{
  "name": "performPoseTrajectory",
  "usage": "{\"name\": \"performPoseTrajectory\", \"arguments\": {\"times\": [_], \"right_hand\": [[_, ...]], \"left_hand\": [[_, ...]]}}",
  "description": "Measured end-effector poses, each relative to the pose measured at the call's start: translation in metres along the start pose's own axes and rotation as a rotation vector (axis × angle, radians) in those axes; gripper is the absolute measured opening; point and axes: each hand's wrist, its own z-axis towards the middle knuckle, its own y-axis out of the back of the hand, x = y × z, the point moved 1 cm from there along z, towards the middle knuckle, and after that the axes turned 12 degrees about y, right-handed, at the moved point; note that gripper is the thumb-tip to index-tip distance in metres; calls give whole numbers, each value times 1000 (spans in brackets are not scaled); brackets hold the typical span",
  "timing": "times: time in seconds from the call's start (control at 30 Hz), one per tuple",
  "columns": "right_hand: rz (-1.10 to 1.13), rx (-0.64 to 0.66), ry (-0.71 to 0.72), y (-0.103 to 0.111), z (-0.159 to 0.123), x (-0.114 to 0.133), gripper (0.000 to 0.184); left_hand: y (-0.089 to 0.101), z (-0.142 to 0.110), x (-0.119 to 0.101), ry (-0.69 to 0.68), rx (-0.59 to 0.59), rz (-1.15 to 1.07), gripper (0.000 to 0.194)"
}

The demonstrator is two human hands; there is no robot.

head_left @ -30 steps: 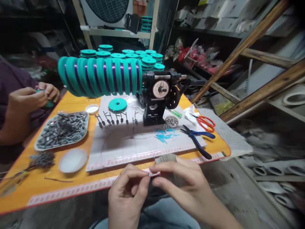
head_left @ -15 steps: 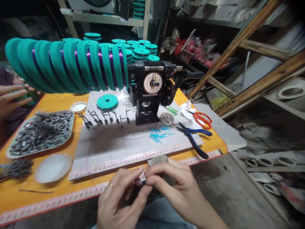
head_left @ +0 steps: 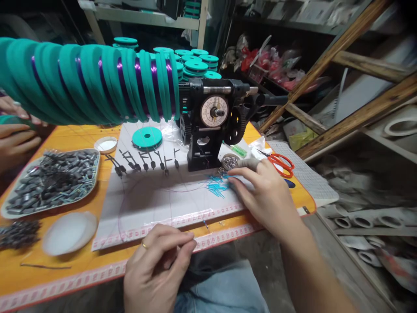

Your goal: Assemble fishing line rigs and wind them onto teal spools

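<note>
My left hand (head_left: 159,265), with a gold ring, is held low before the table edge. Its thumb and forefinger are closed in a pinch; whatever is between them is too small to make out. My right hand (head_left: 263,191) reaches over the white board, a grey wrap on one finger. Its thumb and forefinger close at the right edge of a pile of thin blue sticks (head_left: 217,188), seemingly on one stick. Just behind those fingertips stands a small dish of shiny metal bits (head_left: 230,161). Fine purple line (head_left: 169,190) lies loosely across the board.
A black winding machine (head_left: 205,148) carries a long row of teal spools (head_left: 97,82). On the left are a tray of grey sinkers (head_left: 55,182) and white discs (head_left: 70,234). Orange scissors (head_left: 283,165) lie at right. Another person's hand (head_left: 16,141) shows at far left.
My right hand has left my left hand and moved forward and right to the blue sticks, now covering most of the pliers. The left hand has shifted slightly left and down.
</note>
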Motion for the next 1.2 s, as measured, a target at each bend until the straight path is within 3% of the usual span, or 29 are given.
{"name": "performPoseTrajectory", "arguments": {"times": [0.13, 0.37, 0.93, 1.1, 1.2], "right_hand": [[-183, 74, -24, -9, 10, -8, 12], [-284, 15, -41, -21, 10, 1, 11], [-195, 75, -62, -27, 11, 1, 12], [-106, -86, -22, -20, 8, 7, 11], [210, -202, -84, -6, 1, 24, 5]], "left_hand": [[2, 3, 1, 69, 22, -56, 8], [2, 3, 4, 109, 47, -113, 8], [2, 7, 3, 261, 85, -358, 8], [2, 7, 3, 323, 96, -459, 8], [3, 8, 2, 386, 114, -539, 6]]}}
